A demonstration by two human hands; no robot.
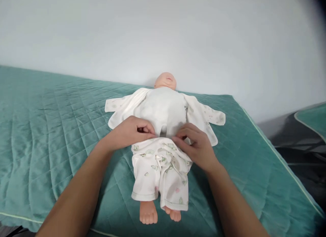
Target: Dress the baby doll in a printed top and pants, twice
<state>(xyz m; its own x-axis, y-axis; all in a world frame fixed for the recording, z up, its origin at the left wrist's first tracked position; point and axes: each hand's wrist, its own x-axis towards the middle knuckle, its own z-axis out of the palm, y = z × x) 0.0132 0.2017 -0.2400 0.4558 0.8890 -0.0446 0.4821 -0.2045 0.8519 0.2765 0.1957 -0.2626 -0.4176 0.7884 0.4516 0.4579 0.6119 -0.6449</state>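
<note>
A baby doll (pixel 163 104) lies on its back with its feet toward me, dressed in an open white jacket (pixel 124 103) with spread sleeves. White printed baby pants (pixel 146 169) cover its legs, and both bare feet stick out below the cuffs. My left hand (pixel 132 130) is closed, pinching the waistband on the left side. On the right side of the waistband, my right hand (pixel 195 143) pinches it too. The waistband sits at the doll's hips, under a pale cloth torso with a small dark gap at the crotch.
The doll rests on a green quilted cover (pixel 63 135) that reaches back to a pale wall (pixel 163 33). The cover's edge slopes down on the right. Beyond it stands another green-covered surface (pixel 314 120) with dark things below.
</note>
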